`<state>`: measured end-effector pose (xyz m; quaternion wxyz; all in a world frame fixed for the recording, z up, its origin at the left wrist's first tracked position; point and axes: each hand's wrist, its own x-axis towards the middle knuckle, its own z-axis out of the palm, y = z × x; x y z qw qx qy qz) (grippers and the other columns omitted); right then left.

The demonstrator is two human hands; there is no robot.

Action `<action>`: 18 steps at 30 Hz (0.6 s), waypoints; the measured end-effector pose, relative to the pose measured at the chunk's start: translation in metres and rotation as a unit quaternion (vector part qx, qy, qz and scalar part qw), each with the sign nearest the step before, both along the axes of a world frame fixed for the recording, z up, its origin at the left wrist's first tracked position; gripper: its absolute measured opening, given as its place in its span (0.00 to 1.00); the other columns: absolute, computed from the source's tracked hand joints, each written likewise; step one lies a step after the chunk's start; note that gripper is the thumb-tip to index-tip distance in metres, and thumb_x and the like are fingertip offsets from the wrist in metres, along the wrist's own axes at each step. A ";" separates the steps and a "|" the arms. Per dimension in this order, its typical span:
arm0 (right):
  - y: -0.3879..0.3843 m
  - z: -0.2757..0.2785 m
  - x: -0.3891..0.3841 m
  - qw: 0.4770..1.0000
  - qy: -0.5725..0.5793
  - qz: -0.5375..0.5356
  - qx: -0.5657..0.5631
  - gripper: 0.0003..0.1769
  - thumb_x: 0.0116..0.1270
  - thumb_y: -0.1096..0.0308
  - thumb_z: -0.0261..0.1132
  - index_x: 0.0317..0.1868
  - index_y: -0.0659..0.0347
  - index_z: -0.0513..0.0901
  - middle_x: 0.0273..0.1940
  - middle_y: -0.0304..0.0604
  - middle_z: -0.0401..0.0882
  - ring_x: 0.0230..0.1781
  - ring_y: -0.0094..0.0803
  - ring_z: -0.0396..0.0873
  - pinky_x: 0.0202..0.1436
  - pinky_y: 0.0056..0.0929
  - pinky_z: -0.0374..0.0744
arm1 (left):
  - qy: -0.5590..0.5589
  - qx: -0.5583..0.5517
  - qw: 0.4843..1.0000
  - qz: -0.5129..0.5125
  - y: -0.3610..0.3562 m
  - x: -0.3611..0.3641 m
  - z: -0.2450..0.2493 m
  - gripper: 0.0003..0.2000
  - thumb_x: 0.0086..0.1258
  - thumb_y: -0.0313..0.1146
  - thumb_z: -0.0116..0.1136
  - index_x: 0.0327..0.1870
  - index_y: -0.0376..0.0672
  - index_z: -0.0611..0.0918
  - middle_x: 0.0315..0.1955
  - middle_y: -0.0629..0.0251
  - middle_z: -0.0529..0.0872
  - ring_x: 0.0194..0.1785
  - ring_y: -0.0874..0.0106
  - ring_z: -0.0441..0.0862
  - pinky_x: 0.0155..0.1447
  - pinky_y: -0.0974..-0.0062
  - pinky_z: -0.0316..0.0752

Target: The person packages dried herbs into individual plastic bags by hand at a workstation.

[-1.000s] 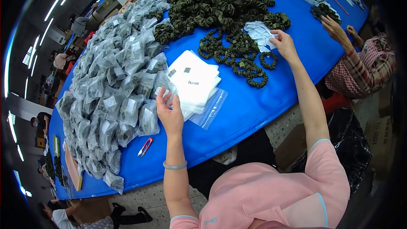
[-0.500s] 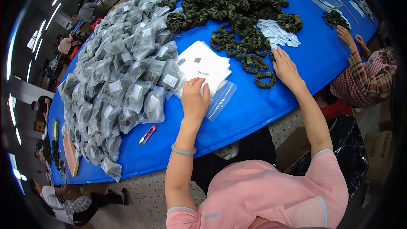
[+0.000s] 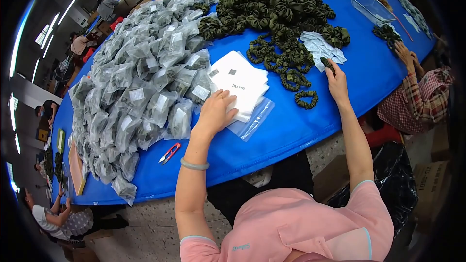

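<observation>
My left hand [image 3: 216, 112] lies with its fingers spread on the lower left edge of a stack of white printed bags [image 3: 246, 78]. A clear plastic bag [image 3: 257, 122] sticks out from under the stack. At the fingertips of my right hand [image 3: 338, 85] is a small dark green scrunchie [image 3: 325, 62], partly hidden by the fingers. The hand is just below a pile of small pale-blue labels [image 3: 323, 48]. Several loose scrunchies [image 3: 306, 99] lie to its left, below a big heap of dark green scrunchies [image 3: 274, 2].
A large mound of filled, labelled bags [image 3: 138, 85] covers the left side of the blue table [image 3: 242, 157]. Red thread snips [image 3: 169, 153] lie near the front edge. A wire basket [image 3: 371, 8] stands at the far right, near a co-worker's hands [image 3: 405, 56].
My right hand has gone from lying flat beside the labels to closing its fingers on a scrunchie. My left hand has slid slightly down along the white bags. The view has shifted a little.
</observation>
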<state>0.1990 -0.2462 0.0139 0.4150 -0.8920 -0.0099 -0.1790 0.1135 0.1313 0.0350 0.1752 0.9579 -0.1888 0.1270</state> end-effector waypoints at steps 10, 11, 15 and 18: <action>0.074 0.032 0.103 0.970 -0.227 0.073 -0.035 0.23 0.71 0.72 0.57 0.65 0.68 0.75 0.63 0.52 0.78 0.60 0.45 0.78 0.63 0.33 0.76 | -0.038 0.073 0.983 0.164 -0.084 -0.004 -0.025 0.20 0.65 0.36 0.63 0.56 0.37 0.81 0.51 0.48 0.81 0.48 0.54 0.77 0.51 0.59 0.75; 0.082 0.044 0.109 0.972 -0.226 0.058 -0.022 0.22 0.71 0.72 0.57 0.64 0.68 0.75 0.62 0.52 0.79 0.60 0.44 0.79 0.62 0.33 0.76 | -0.031 0.068 0.981 0.178 -0.092 -0.004 -0.022 0.19 0.65 0.36 0.63 0.55 0.37 0.81 0.49 0.48 0.81 0.47 0.55 0.77 0.50 0.60 0.74; 0.068 0.082 0.123 0.979 -0.202 -0.004 0.038 0.23 0.71 0.71 0.57 0.64 0.68 0.75 0.63 0.52 0.78 0.60 0.44 0.79 0.62 0.34 0.76 | -0.073 -0.006 0.985 0.153 -0.092 -0.003 -0.012 0.19 0.65 0.35 0.63 0.55 0.37 0.81 0.47 0.50 0.81 0.46 0.56 0.77 0.49 0.62 0.74; 0.035 0.087 0.133 0.980 -0.171 -0.055 0.088 0.23 0.71 0.69 0.58 0.65 0.68 0.75 0.63 0.52 0.78 0.60 0.45 0.78 0.62 0.34 0.76 | -0.104 -0.079 0.986 0.108 -0.074 -0.011 -0.003 0.17 0.64 0.33 0.64 0.54 0.38 0.82 0.46 0.53 0.81 0.46 0.58 0.78 0.49 0.65 0.75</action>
